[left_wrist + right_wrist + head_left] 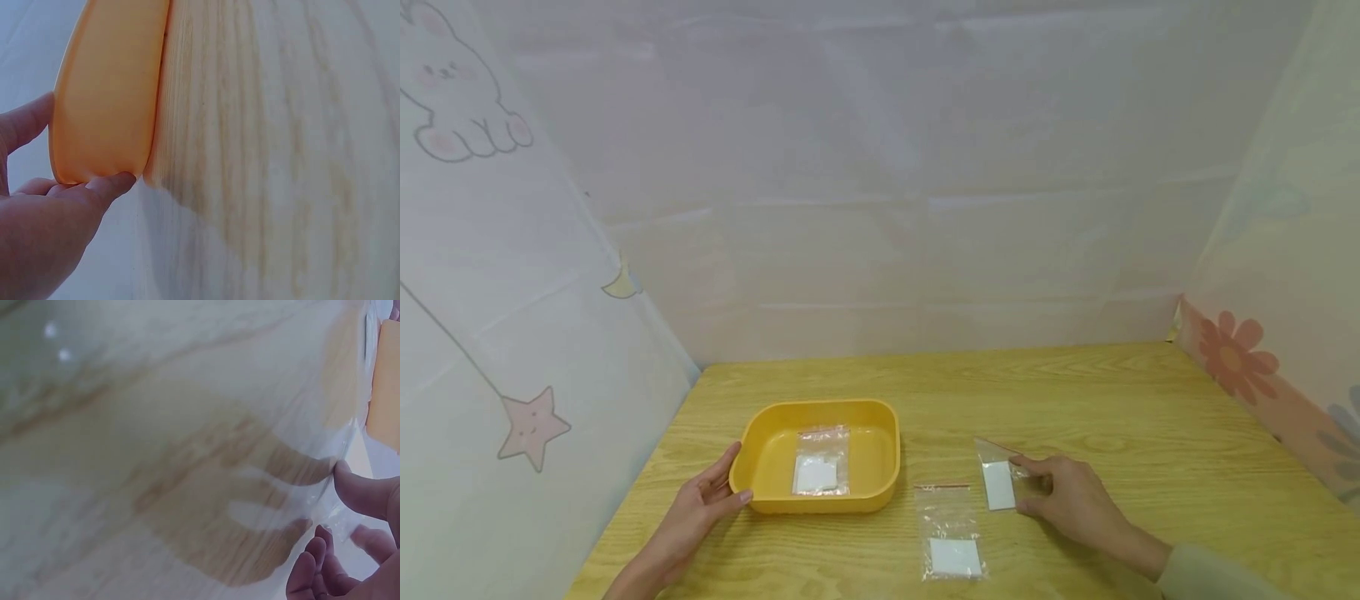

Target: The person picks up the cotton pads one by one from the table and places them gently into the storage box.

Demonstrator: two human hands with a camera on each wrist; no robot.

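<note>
My left hand (696, 510) holds the left end of a yellow plastic basin (880, 497), its thumb at the near corner and its fingers along the left side. In the left wrist view, the fingers and thumb touch the outside of the basin (109, 87). To the right, my right hand (1078, 504) pinches the right edge of a clear zip bag (998, 485) with a white card-like piece inside. The bag looks tilted, its lower edge close to the table. Just left of it lies a second zip bag (953, 557), flat, also with a white piece.
Inside the basin lies a clear bag (820, 471) with white contents; whether it is more than one cannot be told. The wood-grain table (1037, 383) meets a pale cloth backdrop (880, 275) behind and printed cloths at both sides.
</note>
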